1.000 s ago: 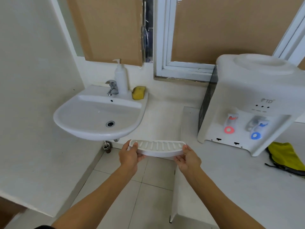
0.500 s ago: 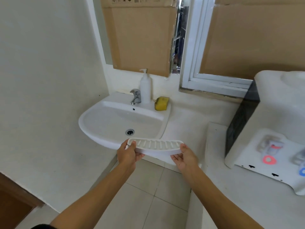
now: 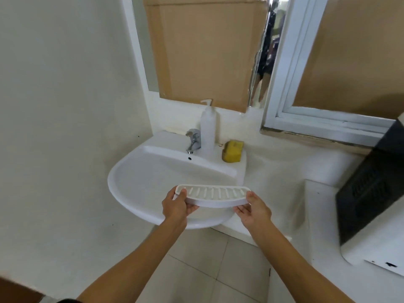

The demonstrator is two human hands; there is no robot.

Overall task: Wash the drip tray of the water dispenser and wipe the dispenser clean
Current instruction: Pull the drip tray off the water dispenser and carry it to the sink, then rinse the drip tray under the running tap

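1. At the lower centre of the frame we hold the drip tray (image 3: 213, 196) by its two ends. Our left hand (image 3: 176, 207) grips the left end, thumb on the top rim and fingers curled underneath. Our right hand (image 3: 253, 209) pinches the right end, thumb on the rim and fingers spread below the edge.

2. The tray's long axis runs left to right across the frame, roughly level, between the two hands. Its slotted top faces up and its curved side faces us. Neither hand is clearly nearer the tap; the left sits a little closer to the basin's middle.

3. The tray hangs in the air over the front rim of the sink (image 3: 122, 171), not touching it as far as we can tell. The basin lies just beyond and below, toward the upper left of the grip, so the next move is likely a short carry forward and down.

4. We cannot tell whether the tray holds water. The basin looks dry with nothing in it.

5. At the back of the sink stand the tap (image 3: 193, 142), a white soap pump bottle (image 3: 207, 127) just right of it, and a yellow sponge (image 3: 232, 151) on the ledge.

6. At the right edge of the frame, well apart, part of the water dispenser (image 3: 371, 217) shows on the counter (image 3: 284, 281).
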